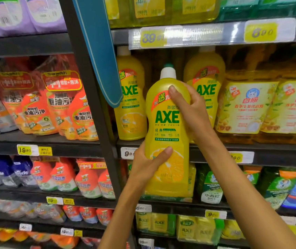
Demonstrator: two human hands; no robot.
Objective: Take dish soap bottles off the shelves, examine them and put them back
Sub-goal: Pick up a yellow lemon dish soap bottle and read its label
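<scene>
Head view: we are holding a yellow AXE bottle (167,133) before its shelf (215,146), left hand (147,164) wrapping the base, right hand (188,108) gripping the shoulder (probably full, heavy, slick plastic).

Two bare forearms enter from lower right and lower centre of frame. No sleeves visible up to frame edge. Left hand (149,164) at centre, right hand (188,105) above it: both bare, ungloved. Nails short, unpainted where thumbs show. Other fingers mostly hidden.
</scene>
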